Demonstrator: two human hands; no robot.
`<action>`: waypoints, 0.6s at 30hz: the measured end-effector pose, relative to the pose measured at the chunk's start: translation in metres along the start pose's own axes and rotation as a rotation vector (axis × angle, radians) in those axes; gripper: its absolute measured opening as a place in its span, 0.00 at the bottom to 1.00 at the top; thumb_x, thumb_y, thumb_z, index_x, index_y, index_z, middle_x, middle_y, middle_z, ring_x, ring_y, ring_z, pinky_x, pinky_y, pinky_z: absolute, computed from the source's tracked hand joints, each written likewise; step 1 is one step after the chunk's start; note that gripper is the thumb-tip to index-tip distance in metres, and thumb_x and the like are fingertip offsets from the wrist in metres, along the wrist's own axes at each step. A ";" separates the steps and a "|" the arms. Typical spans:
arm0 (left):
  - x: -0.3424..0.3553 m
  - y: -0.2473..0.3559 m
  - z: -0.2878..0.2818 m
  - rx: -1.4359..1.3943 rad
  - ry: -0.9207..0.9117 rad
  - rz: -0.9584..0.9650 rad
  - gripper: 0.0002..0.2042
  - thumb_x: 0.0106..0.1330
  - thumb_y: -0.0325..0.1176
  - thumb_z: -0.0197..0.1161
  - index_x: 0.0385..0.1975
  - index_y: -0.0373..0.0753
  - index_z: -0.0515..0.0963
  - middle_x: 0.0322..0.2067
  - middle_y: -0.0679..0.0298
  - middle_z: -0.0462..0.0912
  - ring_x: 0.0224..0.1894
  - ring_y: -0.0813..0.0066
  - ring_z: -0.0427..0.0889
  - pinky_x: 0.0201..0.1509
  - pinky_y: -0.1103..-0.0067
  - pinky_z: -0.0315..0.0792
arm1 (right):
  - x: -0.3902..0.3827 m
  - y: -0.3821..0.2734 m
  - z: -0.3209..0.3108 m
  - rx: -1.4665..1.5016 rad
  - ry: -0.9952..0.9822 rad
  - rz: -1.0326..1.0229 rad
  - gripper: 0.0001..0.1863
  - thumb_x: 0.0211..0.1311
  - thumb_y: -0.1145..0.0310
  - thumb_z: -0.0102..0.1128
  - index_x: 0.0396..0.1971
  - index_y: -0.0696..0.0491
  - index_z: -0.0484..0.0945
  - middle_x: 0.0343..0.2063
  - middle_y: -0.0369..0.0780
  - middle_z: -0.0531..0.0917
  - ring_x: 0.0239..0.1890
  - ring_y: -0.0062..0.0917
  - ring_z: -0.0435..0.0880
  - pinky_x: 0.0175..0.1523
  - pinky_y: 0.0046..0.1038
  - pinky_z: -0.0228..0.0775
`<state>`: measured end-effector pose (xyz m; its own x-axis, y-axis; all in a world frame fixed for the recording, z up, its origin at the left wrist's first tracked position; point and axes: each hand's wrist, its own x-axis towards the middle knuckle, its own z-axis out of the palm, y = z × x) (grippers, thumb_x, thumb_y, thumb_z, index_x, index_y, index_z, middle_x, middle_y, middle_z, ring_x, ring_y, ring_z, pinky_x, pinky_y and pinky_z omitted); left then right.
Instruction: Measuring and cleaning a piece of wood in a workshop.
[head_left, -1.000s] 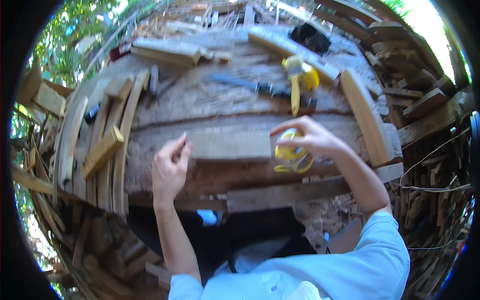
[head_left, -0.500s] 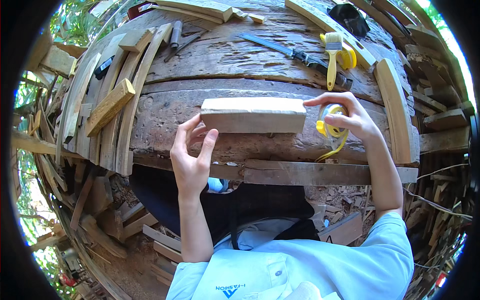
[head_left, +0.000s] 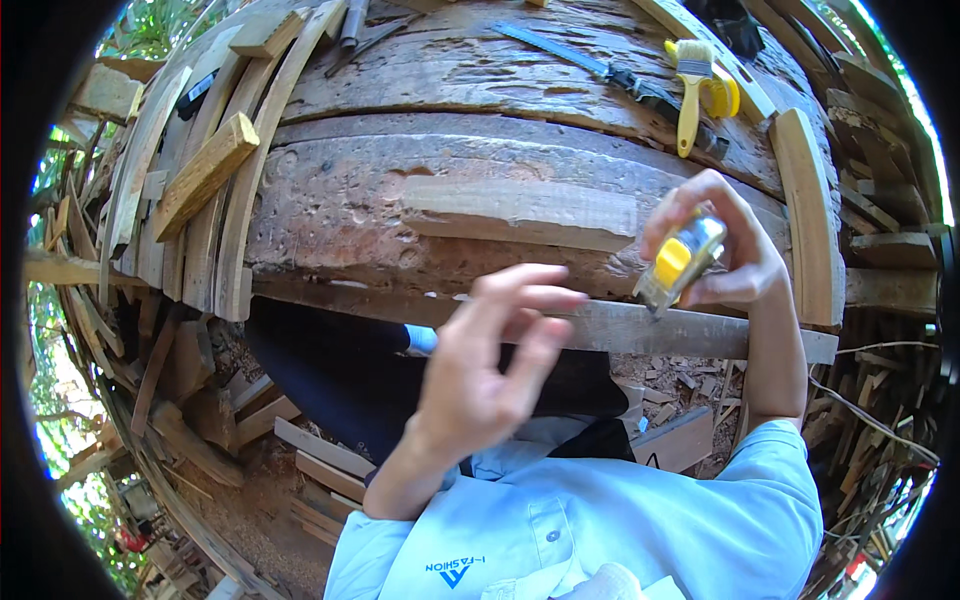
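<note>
Yellow-buttoned tape measure (head_left: 678, 260) is gripped by the curled right hand (head_left: 755, 258) at four o'clock from the wood block (head_left: 520, 210) on the counter (head_left: 335, 215); at six o'clock, the left hand (head_left: 487, 375) is held half spread, empty. Tape handling is judged the current step; for extension, a fingertip pinch is required.

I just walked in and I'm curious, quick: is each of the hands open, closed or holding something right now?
Left hand: open, nothing seen in it.
Right hand: closed, holding a tape measure.
</note>
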<state>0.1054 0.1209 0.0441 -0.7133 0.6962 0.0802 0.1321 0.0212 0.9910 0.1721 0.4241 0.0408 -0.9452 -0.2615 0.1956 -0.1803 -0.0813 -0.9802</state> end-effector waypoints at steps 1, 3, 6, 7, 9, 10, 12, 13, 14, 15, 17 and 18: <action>0.001 0.002 0.011 0.013 -0.089 0.006 0.19 0.76 0.30 0.60 0.64 0.35 0.69 0.45 0.56 0.90 0.35 0.79 0.84 0.44 0.80 0.78 | 0.001 0.000 0.006 -0.009 -0.019 -0.014 0.35 0.48 0.78 0.83 0.55 0.55 0.70 0.50 0.46 0.83 0.55 0.33 0.84 0.60 0.37 0.76; 0.000 0.001 0.029 -0.077 -0.180 -0.067 0.23 0.74 0.29 0.64 0.66 0.37 0.66 0.45 0.58 0.89 0.36 0.81 0.82 0.44 0.81 0.75 | 0.006 0.004 0.013 -0.051 -0.072 -0.087 0.34 0.49 0.80 0.82 0.52 0.53 0.69 0.49 0.47 0.84 0.53 0.33 0.85 0.58 0.38 0.77; 0.002 -0.002 0.039 -0.169 -0.139 -0.112 0.22 0.72 0.30 0.67 0.62 0.38 0.68 0.39 0.64 0.86 0.34 0.83 0.77 0.40 0.80 0.69 | 0.008 0.004 0.016 -0.110 -0.103 -0.088 0.34 0.49 0.79 0.83 0.51 0.52 0.68 0.48 0.48 0.82 0.52 0.34 0.84 0.55 0.37 0.78; 0.003 -0.005 0.038 -0.161 -0.140 -0.120 0.22 0.72 0.30 0.67 0.62 0.38 0.68 0.39 0.64 0.86 0.34 0.83 0.77 0.40 0.80 0.69 | 0.007 0.004 0.015 -0.108 -0.105 -0.088 0.34 0.49 0.79 0.83 0.50 0.51 0.67 0.48 0.48 0.82 0.52 0.34 0.84 0.54 0.36 0.78; 0.005 -0.011 0.036 -0.186 -0.142 -0.114 0.22 0.72 0.31 0.68 0.62 0.39 0.69 0.40 0.66 0.85 0.35 0.84 0.75 0.40 0.80 0.69 | 0.005 0.004 0.017 -0.098 -0.070 -0.073 0.34 0.49 0.79 0.83 0.50 0.51 0.67 0.47 0.48 0.81 0.52 0.33 0.83 0.54 0.36 0.78; 0.006 -0.014 0.032 -0.186 -0.153 -0.117 0.22 0.72 0.31 0.68 0.61 0.38 0.69 0.42 0.66 0.84 0.38 0.85 0.74 0.42 0.83 0.69 | 0.004 0.005 0.018 -0.096 -0.039 -0.054 0.34 0.49 0.79 0.83 0.50 0.51 0.67 0.47 0.48 0.81 0.51 0.33 0.83 0.53 0.36 0.78; 0.009 -0.011 0.030 -0.186 -0.143 -0.152 0.21 0.72 0.32 0.68 0.61 0.38 0.70 0.43 0.65 0.83 0.38 0.85 0.74 0.43 0.84 0.69 | 0.004 0.008 0.020 -0.123 -0.044 -0.068 0.34 0.49 0.79 0.84 0.49 0.51 0.67 0.47 0.48 0.81 0.50 0.33 0.83 0.53 0.36 0.78; 0.011 -0.009 0.030 -0.200 -0.129 -0.174 0.21 0.72 0.32 0.68 0.61 0.37 0.70 0.44 0.64 0.83 0.38 0.86 0.75 0.44 0.85 0.69 | 0.004 0.008 0.020 -0.165 -0.055 -0.075 0.34 0.48 0.78 0.84 0.49 0.51 0.66 0.47 0.47 0.81 0.49 0.33 0.83 0.52 0.36 0.78; 0.011 -0.009 0.029 -0.221 -0.151 -0.209 0.22 0.72 0.31 0.68 0.61 0.37 0.69 0.45 0.64 0.82 0.39 0.86 0.75 0.46 0.85 0.70 | 0.005 0.005 0.023 -0.165 -0.040 -0.061 0.34 0.48 0.77 0.85 0.49 0.51 0.67 0.46 0.47 0.81 0.49 0.33 0.83 0.51 0.36 0.77; 0.011 -0.007 0.028 -0.211 -0.150 -0.214 0.22 0.72 0.31 0.68 0.61 0.37 0.69 0.45 0.64 0.82 0.39 0.86 0.75 0.46 0.85 0.70 | 0.006 0.004 0.023 -0.156 -0.038 -0.068 0.34 0.48 0.77 0.85 0.49 0.51 0.67 0.46 0.47 0.81 0.49 0.33 0.83 0.51 0.36 0.77; 0.008 -0.005 0.027 -0.351 -0.152 -0.345 0.20 0.72 0.28 0.67 0.59 0.38 0.68 0.45 0.65 0.81 0.41 0.85 0.77 0.48 0.85 0.70 | 0.008 0.002 0.024 -0.170 -0.098 -0.092 0.34 0.48 0.77 0.85 0.49 0.50 0.67 0.44 0.46 0.82 0.48 0.32 0.83 0.49 0.35 0.76; 0.006 -0.005 0.026 -0.341 -0.152 -0.350 0.20 0.72 0.28 0.67 0.59 0.38 0.68 0.45 0.65 0.81 0.41 0.85 0.77 0.48 0.85 0.70 | 0.012 0.000 0.022 -0.193 -0.139 -0.127 0.34 0.48 0.76 0.86 0.49 0.50 0.68 0.43 0.46 0.82 0.47 0.32 0.83 0.48 0.35 0.76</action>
<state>0.1182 0.1434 0.0374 -0.5633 0.7863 -0.2538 -0.3470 0.0537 0.9363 0.1670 0.3998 0.0438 -0.8673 -0.3920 0.3068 -0.3567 0.0596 -0.9323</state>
